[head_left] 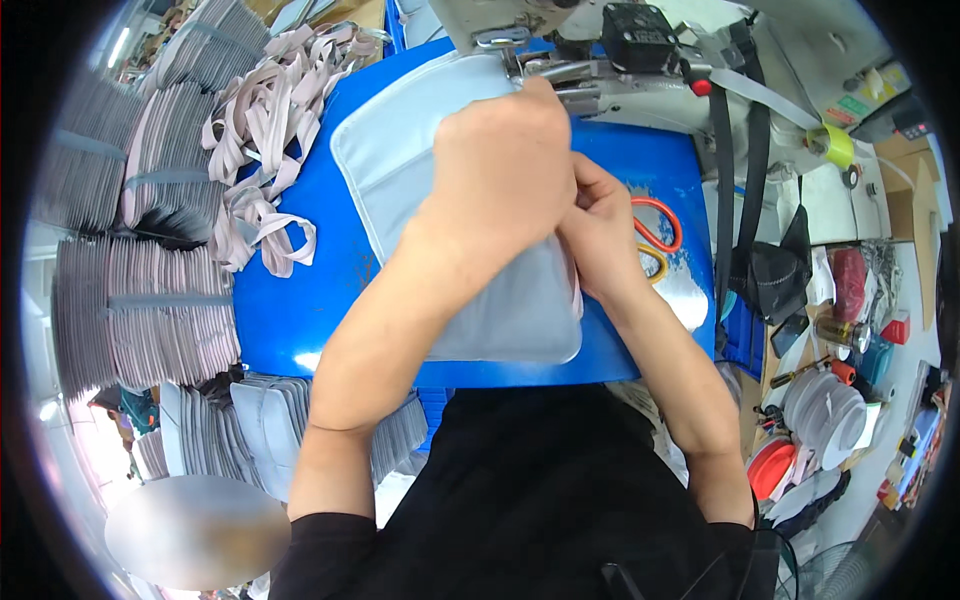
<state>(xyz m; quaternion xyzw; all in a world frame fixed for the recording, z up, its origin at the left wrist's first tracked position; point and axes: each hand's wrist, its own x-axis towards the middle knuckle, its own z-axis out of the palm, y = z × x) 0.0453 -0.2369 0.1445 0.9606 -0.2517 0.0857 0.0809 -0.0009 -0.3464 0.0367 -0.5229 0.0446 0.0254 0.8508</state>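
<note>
A pale grey-blue padded fabric panel (500, 310) lies on the blue table (280, 330), its top edge under the sewing machine's metal foot (512, 62). My left hand (500, 165) is curled over the panel's upper right part, fingertips beside the foot; what they grip is hidden. My right hand (600, 225) has bent fingers pinched at the panel's right edge, where a thin pink strip shows, partly hidden. Just right of that hand are scissor handles, red (672, 228) and yellow (655, 265).
Loose pale pink straps (270, 120) lie at the upper left. Bundled panel stacks (150, 310) stand left and below. The machine body (820, 200), with black straps and tape, spans the top right. Plates, bottles and a red bowl (770, 468) crowd a right-side shelf.
</note>
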